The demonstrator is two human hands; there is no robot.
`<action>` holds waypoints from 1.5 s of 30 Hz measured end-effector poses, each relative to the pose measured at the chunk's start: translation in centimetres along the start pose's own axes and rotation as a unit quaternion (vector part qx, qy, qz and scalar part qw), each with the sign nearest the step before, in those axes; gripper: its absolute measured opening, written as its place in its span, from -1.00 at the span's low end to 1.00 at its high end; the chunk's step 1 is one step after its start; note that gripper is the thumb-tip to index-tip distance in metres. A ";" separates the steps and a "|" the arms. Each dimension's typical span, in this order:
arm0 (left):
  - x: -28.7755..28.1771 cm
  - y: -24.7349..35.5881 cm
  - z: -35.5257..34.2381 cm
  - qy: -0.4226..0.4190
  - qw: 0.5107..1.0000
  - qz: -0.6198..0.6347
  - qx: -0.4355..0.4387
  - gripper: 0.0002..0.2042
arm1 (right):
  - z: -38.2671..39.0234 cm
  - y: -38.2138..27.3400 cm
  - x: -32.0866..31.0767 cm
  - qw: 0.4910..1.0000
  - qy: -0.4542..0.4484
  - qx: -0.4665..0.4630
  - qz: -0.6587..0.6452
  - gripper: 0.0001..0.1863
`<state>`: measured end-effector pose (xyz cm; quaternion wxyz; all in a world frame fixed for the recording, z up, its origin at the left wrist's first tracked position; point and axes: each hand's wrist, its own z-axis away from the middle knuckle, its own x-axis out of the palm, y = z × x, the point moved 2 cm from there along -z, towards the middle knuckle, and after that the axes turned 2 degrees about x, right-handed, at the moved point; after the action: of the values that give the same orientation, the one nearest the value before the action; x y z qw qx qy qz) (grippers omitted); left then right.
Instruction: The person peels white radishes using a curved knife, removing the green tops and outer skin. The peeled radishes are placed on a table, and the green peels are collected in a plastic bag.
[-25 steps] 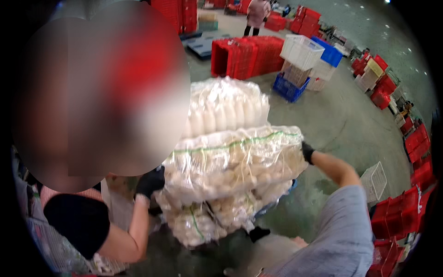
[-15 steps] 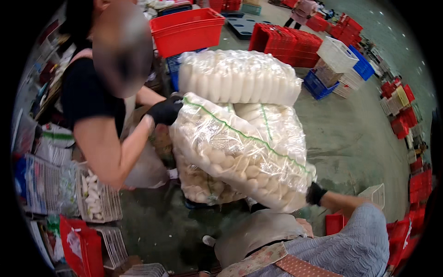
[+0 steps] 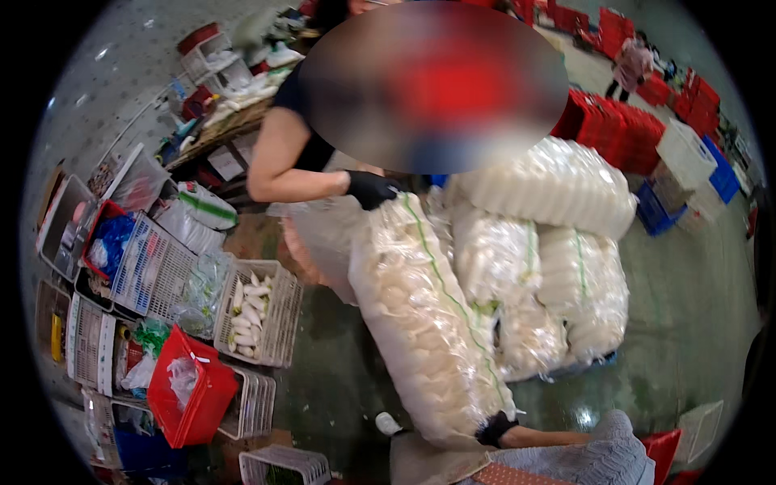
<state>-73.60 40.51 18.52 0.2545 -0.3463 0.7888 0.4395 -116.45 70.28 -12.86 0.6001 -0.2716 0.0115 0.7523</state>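
Note:
A long clear bag of white radishes (image 3: 424, 323) with a green seam slants from the upper middle down to my waist. My black-gloved right hand (image 3: 497, 428) grips its lower right corner, with the fingers curled into the plastic. A co-worker's black-gloved hand (image 3: 372, 190) holds the far end. My left hand does not show. Beside the carried bag is a stack of similar bags; one bag (image 3: 550, 186) lies across the top, above others such as a bag with a green stripe (image 3: 584, 283).
To the left stands a white crate (image 3: 283, 315) holding loose white radishes. Near it are a red bin (image 3: 194, 392) and an empty-looking grey basket (image 3: 153, 259). Red crates (image 3: 610, 129) and a blue crate (image 3: 655, 210) stand beyond the stack. Wet green floor (image 3: 671, 323) lies at right.
The carried bag has come off the stack toward the left and turned from lying crosswise to pointing toward me. Both ends stay held. My view has swung left.

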 end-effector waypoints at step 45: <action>1.2 -62.8 2.0 0.021 0.763 0.436 -0.476 -0.50 | -27.6 -48.4 -82.4 0.833 0.048 0.031 -0.551 -0.73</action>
<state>-25.80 18.37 -15.80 -0.1788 -0.0503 0.5493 0.8147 -50.61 0.43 13.39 0.9220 -0.2499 -0.0881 0.2822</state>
